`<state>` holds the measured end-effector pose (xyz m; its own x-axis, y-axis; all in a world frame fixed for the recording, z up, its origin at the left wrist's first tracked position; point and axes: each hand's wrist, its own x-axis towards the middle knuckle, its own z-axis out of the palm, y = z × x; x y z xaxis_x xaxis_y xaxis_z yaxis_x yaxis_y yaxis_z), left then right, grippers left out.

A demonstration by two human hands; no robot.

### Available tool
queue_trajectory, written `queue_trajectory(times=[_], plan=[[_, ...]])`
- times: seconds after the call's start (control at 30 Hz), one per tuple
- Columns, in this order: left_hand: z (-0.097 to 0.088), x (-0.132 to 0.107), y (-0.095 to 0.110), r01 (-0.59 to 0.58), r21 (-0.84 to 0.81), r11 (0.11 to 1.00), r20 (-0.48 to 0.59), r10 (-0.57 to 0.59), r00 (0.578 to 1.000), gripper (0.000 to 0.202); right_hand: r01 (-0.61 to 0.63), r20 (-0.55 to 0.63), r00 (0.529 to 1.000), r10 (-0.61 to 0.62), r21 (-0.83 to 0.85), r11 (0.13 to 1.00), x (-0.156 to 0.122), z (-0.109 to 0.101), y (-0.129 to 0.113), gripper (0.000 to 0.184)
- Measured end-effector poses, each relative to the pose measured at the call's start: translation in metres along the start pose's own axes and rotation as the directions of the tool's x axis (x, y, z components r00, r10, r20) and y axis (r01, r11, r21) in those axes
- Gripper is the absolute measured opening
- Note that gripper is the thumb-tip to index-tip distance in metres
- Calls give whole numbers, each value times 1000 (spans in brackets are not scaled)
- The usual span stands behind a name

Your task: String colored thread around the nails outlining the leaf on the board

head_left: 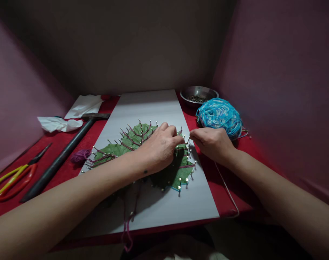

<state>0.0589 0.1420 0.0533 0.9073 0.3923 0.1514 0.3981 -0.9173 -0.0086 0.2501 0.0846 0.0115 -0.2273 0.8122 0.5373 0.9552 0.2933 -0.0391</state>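
Note:
A green leaf (118, 148) lies on a white board (150, 108), ringed and crossed by small nails strung with purple thread (131, 139). My left hand (160, 146) rests curled on the leaf's right part, fingertips pinched near the nails at its right edge. My right hand (211, 142) is just to the right, fingers pinched together at a nail (188, 141), apparently on a fine thread that I cannot make out clearly. A light cord (226, 187) trails from under my right wrist toward the table's front edge.
A blue yarn ball (220, 115) and a metal bowl of nails (198, 95) sit at the back right. Left of the board lie a hammer (64, 155), scissors (12, 178), a small purple yarn wad (80, 156) and crumpled tissue (60, 124). Purple walls close in on both sides.

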Motion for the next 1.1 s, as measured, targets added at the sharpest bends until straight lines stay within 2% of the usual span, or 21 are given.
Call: queue_trajectory(times=[0.2, 0.4, 0.8, 1.1], plan=[[0, -1, 0, 7, 2, 1000, -13, -7, 1000, 36, 41, -31, 999, -43, -60, 997, -4, -2, 1, 26], [-3, -1, 1, 21, 4, 1000, -9, -21, 1000, 37, 59, -23, 998, -61, -70, 996, 4, 0, -1, 28], [-3, -7, -1, 21, 32, 999, -47, -19, 999, 32, 57, 171, 985, -39, -103, 993, 22, -10, -11, 17], [-3, -9, 0, 18, 34, 999, -50, -16, 999, 34, 20, 179, 984, -1, -106, 994, 22, -11, -11, 18]])
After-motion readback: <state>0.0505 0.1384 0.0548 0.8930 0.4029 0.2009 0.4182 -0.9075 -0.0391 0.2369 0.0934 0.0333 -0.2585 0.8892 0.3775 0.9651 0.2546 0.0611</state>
